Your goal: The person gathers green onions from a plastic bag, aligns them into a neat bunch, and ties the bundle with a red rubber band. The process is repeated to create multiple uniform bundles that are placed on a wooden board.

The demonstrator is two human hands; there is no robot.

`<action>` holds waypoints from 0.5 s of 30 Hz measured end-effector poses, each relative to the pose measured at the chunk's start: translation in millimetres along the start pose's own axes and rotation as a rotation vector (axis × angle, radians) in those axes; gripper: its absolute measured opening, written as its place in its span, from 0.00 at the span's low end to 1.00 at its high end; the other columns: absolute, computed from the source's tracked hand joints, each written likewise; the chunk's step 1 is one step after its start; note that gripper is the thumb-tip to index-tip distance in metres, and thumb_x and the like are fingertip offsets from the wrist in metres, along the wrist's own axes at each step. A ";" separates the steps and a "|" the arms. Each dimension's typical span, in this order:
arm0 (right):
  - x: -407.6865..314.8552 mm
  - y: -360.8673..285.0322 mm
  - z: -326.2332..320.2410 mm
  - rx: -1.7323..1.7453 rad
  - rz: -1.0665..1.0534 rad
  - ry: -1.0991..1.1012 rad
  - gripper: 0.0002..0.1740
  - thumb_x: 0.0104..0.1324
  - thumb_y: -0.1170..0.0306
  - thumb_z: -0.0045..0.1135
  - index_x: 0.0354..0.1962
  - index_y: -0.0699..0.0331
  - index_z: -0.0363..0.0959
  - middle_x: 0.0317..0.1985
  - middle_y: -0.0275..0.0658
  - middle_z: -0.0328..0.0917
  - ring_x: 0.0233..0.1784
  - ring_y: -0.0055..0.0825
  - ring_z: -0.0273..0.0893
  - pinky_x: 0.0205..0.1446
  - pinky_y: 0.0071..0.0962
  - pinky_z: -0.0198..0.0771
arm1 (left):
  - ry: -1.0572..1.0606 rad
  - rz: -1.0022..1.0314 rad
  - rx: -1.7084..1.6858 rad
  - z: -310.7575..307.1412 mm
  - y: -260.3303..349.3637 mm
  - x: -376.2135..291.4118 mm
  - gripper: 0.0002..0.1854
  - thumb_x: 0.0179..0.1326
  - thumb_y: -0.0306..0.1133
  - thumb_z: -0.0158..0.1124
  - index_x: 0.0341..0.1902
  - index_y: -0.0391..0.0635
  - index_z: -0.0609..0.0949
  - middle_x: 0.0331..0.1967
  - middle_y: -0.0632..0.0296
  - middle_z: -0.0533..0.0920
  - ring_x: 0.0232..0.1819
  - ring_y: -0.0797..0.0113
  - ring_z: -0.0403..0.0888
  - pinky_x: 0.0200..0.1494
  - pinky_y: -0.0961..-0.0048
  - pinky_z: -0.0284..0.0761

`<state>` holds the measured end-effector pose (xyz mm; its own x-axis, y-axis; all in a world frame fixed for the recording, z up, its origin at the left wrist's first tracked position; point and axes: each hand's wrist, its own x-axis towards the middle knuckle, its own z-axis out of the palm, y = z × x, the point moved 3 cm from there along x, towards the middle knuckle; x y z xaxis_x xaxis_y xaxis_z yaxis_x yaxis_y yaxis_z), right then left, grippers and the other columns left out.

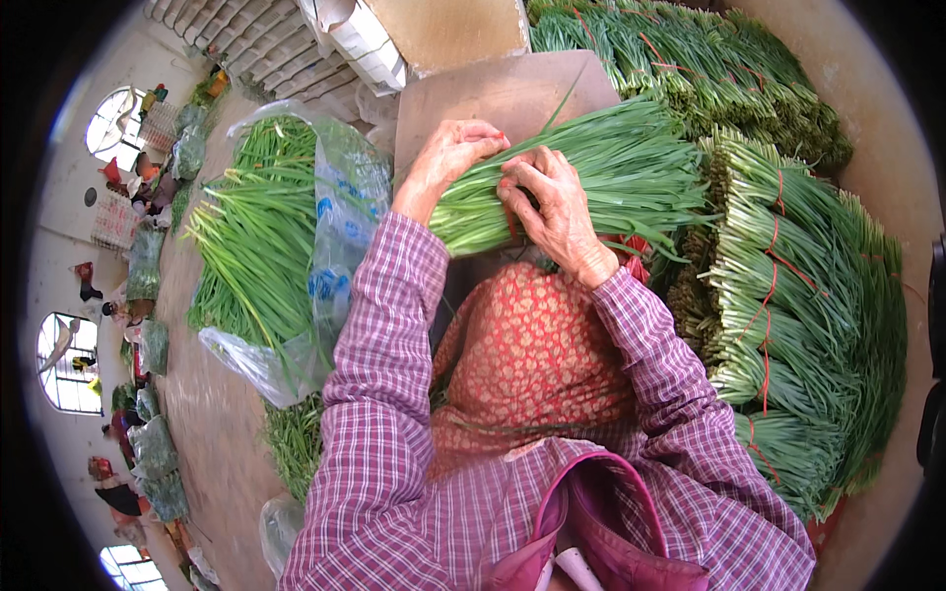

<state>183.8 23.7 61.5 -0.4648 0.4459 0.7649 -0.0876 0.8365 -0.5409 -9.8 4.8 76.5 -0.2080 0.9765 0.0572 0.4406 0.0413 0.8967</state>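
A loose bunch of green garlic chives (628,173) lies across a board (488,92) in front of me, pale stem ends to the left and leaves to the right. Over its stem part, my left hand (454,159) has thumb and fingers pinched together, with a bit of red at the tips. My right hand (550,210) rests on the near side of the bunch, fingers curled. A thin red tie (511,223) runs up the bunch's near side to the right fingers. Part of the tie is hidden beneath the fingers and leaves.
To the right, tied chive bundles (791,295) are stacked, with more bundles (687,66) behind. An open plastic bag (332,244) holding loose chives (259,251) stands on the left. Plastic crates (259,48) are at the back left; filled bags (151,443) and people line the far wall.
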 end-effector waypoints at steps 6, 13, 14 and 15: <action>-29.4 -25.6 -12.0 -0.010 0.120 -0.003 0.07 0.63 0.71 0.60 0.35 0.66 0.75 0.36 0.45 0.72 0.43 0.45 0.72 0.48 0.39 0.68 | 0.038 -0.036 -0.225 30.7 -9.3 -60.4 0.07 0.64 0.29 0.66 0.41 0.38 0.86 0.37 0.64 0.87 0.41 0.75 0.83 0.47 0.76 0.77; -23.2 -6.8 -4.8 -0.155 0.242 -0.085 0.09 0.62 0.68 0.61 0.32 0.67 0.78 0.32 0.44 0.74 0.40 0.43 0.74 0.45 0.39 0.69 | 0.074 -0.070 -0.266 38.0 -23.3 -65.8 0.10 0.63 0.29 0.68 0.44 0.37 0.86 0.38 0.63 0.88 0.40 0.76 0.82 0.45 0.77 0.77; -22.4 -3.5 -1.4 -0.173 0.295 -0.127 0.09 0.62 0.67 0.61 0.31 0.67 0.79 0.31 0.44 0.73 0.40 0.42 0.74 0.45 0.39 0.69 | 0.081 -0.073 -0.236 37.3 -25.0 -66.3 0.10 0.63 0.30 0.68 0.44 0.37 0.86 0.38 0.63 0.88 0.40 0.76 0.82 0.45 0.77 0.77; -21.5 -3.2 0.2 -0.179 0.263 -0.120 0.09 0.62 0.67 0.60 0.30 0.66 0.79 0.31 0.45 0.74 0.40 0.44 0.75 0.46 0.40 0.70 | 0.088 -0.077 -0.207 37.2 -26.5 -66.6 0.10 0.63 0.30 0.68 0.44 0.36 0.86 0.37 0.63 0.88 0.40 0.76 0.82 0.45 0.77 0.77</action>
<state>193.9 11.4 46.8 -0.5521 0.6221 0.5552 0.1999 0.7452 -0.6362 24.8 -53.4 32.6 -0.3137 0.9494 0.0151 0.2335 0.0617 0.9704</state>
